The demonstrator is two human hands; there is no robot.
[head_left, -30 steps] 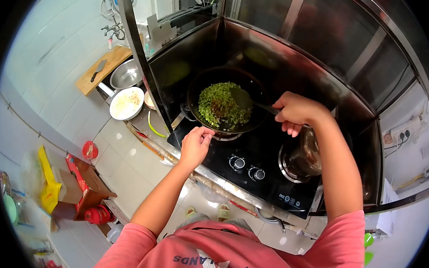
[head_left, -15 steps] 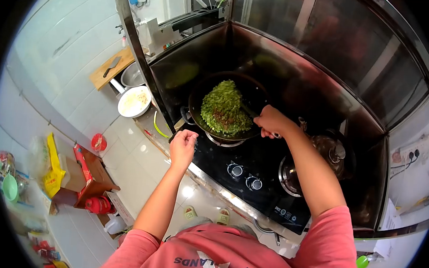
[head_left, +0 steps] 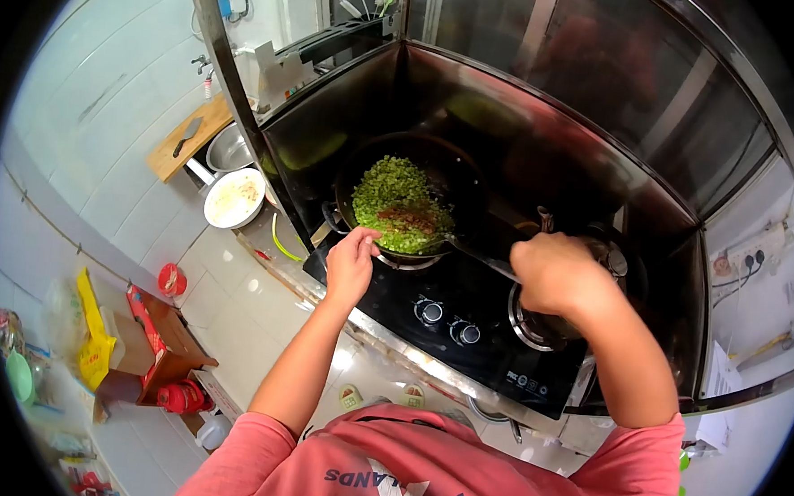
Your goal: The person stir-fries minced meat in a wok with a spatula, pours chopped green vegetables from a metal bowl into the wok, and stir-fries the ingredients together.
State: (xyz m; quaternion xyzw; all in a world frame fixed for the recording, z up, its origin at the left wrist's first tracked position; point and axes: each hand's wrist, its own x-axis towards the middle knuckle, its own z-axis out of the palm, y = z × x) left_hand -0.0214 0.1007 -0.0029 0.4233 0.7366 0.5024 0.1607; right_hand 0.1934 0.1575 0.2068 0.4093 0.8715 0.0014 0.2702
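My right hand (head_left: 553, 272) is closed around the handle of a spatula (head_left: 489, 260). Its far end is down among chopped green vegetables (head_left: 391, 183) in a dark wok (head_left: 460, 166) on the left burner. Reddish-brown bits (head_left: 412, 218) lie in a patch over the greens, partly stirred in. My left hand (head_left: 351, 262) is at the wok's near left edge, fingers bent together; whether they hold anything is hidden.
A black gas stove (head_left: 490, 361) has two knobs and a lidded pot (head_left: 607, 259) on its right side. To the left sit a white pan (head_left: 235, 199) with pale remains, a metal bowl (head_left: 230, 149) and a cutting board (head_left: 173, 151) with a knife (head_left: 187, 136). Metal panels surround the stove.
My right hand has moved back to the right and towards me, drawing the spatula to the wok's near side. The greens are spread lower. My left hand has moved closer to the rim.
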